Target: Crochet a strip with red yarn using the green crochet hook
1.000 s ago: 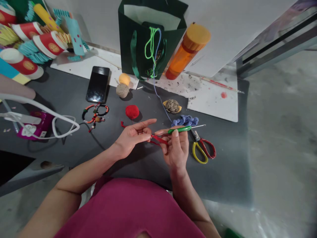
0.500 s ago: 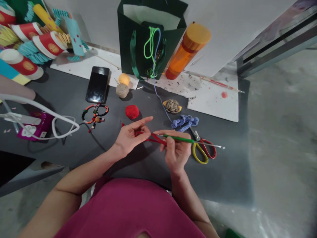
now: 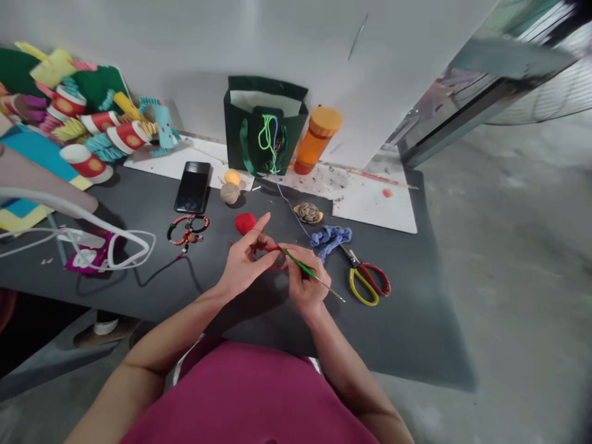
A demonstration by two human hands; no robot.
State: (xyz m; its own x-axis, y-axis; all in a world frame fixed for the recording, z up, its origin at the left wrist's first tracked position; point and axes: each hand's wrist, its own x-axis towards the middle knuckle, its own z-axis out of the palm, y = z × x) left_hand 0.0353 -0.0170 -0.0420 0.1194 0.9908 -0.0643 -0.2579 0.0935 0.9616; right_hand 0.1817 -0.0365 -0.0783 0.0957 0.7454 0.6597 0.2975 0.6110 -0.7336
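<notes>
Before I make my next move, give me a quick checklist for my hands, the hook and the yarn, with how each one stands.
1. Green-handled hook in the right hand: ok, held between the fingers, its bare metal end pointing away from the work.
2. Red yarn in the left hand: ok, held at the fingers.
3. Hook's working tip caught in the yarn: cannot tell, too small and partly covered by fingers.
4. Red yarn ball close by: ok, on the table just beyond the left hand.
5. Scissors put down: ok, on the table to the right of the right hand.
</notes>
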